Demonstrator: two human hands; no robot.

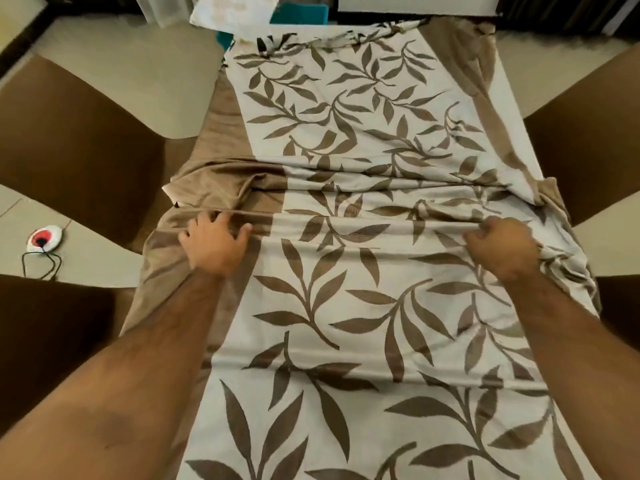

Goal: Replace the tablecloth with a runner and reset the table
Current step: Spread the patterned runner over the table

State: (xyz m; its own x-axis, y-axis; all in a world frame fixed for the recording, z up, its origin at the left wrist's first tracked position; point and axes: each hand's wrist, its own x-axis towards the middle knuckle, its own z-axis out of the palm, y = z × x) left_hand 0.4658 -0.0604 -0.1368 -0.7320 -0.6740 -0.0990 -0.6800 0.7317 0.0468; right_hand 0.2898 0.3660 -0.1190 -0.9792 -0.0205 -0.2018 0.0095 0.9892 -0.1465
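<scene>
The cream tablecloth with brown leaf print (346, 306) bunches just beyond our left hand (214, 242) and right hand (502, 247), whose curled fingers pinch its folds; removal is only begun, runner unseen.

Brown chairs (79, 140) flank table; corded round device (45, 240) on floor.

A home dining room: a leaf-print tablecloth (363, 161) covers a long table flanked by 4 brown chairs (79, 140).
</scene>
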